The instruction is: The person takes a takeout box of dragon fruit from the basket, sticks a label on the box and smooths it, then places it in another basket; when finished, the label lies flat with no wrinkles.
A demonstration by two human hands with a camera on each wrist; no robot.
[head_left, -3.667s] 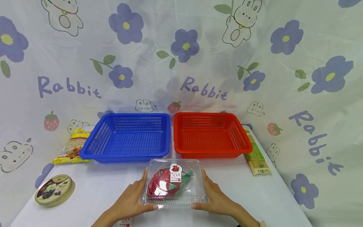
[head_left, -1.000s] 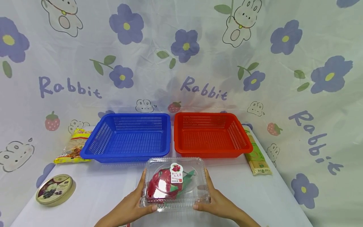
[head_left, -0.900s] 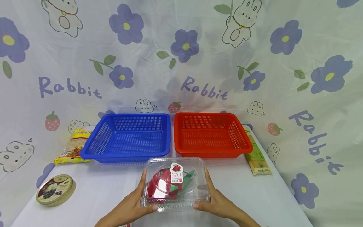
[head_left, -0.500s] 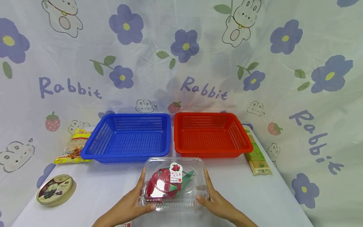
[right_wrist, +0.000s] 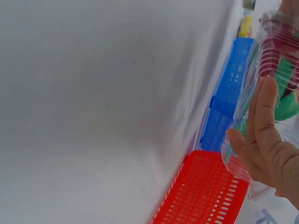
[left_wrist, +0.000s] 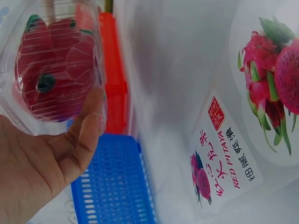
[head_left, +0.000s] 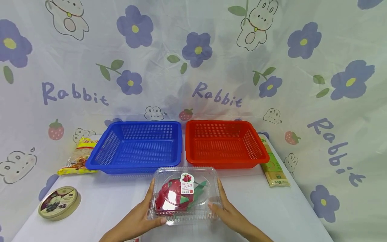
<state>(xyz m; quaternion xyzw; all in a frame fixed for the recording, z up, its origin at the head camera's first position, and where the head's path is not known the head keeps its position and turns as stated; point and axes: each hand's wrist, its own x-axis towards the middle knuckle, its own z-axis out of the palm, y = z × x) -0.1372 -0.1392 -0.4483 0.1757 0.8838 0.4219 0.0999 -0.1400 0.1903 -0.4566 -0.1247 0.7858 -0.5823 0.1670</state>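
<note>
A clear plastic clamshell box [head_left: 202, 205] is held up between both hands at the near middle of the table in the head view. Inside lies a red dragon fruit [head_left: 173, 196] with green leaf-like parts, seen through the lid, which bears a white fruit sticker [head_left: 187, 184]. My left hand [head_left: 137, 218] grips the box's left side, thumb at its front edge; the left wrist view shows fingers reaching beneath. My right hand [head_left: 231, 216] holds the right side, thumb against the front right corner, with fingers [right_wrist: 265, 112] along the underside in the right wrist view.
A blue basket [head_left: 90, 165] and a red basket [head_left: 226, 164] stand side by side behind the box. A yellow food bag [head_left: 79, 158] and round tin [head_left: 58, 203] lie left, a noodle pack [head_left: 274, 168] right. A printed pitaya label [left_wrist: 224, 161] lies below the left hand.
The box has risen slightly and tilted a little since the earliest frame. My right thumb has shifted from the front edge up onto the box's front right corner. The baskets have not moved.
</note>
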